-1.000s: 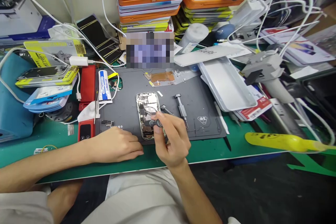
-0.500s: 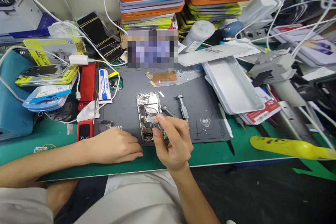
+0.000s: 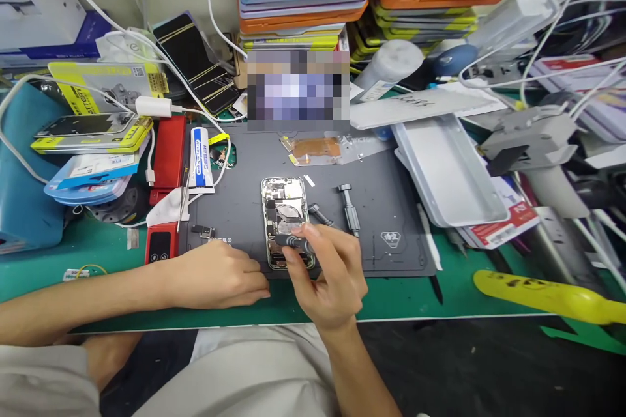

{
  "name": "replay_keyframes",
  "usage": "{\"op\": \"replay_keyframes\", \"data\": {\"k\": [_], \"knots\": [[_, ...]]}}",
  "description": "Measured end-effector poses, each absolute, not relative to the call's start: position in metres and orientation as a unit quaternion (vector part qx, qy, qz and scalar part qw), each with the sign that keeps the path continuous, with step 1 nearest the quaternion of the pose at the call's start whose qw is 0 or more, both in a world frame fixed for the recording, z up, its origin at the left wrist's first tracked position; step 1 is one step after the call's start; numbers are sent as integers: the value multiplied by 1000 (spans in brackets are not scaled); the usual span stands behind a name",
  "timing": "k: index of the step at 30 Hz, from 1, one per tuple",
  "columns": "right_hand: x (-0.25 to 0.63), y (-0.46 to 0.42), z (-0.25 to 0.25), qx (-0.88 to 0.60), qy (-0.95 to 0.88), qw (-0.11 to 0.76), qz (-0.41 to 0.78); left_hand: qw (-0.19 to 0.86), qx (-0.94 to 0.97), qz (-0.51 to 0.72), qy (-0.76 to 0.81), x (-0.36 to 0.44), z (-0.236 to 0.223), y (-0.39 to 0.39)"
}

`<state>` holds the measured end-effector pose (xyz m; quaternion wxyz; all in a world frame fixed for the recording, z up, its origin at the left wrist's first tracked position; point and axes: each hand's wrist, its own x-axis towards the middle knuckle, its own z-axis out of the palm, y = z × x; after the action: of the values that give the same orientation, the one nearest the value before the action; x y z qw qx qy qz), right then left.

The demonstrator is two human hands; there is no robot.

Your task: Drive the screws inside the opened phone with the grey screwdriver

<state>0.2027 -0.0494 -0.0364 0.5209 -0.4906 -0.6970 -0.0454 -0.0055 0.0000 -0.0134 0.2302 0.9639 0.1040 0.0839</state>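
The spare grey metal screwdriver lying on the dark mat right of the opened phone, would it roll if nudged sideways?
Probably. The spare grey metal screwdriver has a round barrel and lies flat on the smooth dark grey work mat, so a side push would likely roll it. Its wider cap may curve its path. It looks rigid and small, likely light.

Bare forearms, pale grey shorts
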Motion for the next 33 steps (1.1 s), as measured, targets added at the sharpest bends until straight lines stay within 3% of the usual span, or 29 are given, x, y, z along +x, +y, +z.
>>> {"op": "replay_keyframes", "data": {"k": [33], "knots": [[199, -49, -41, -463, -720, 517, -9, 226, 965, 61, 116, -10, -13, -3]]}}
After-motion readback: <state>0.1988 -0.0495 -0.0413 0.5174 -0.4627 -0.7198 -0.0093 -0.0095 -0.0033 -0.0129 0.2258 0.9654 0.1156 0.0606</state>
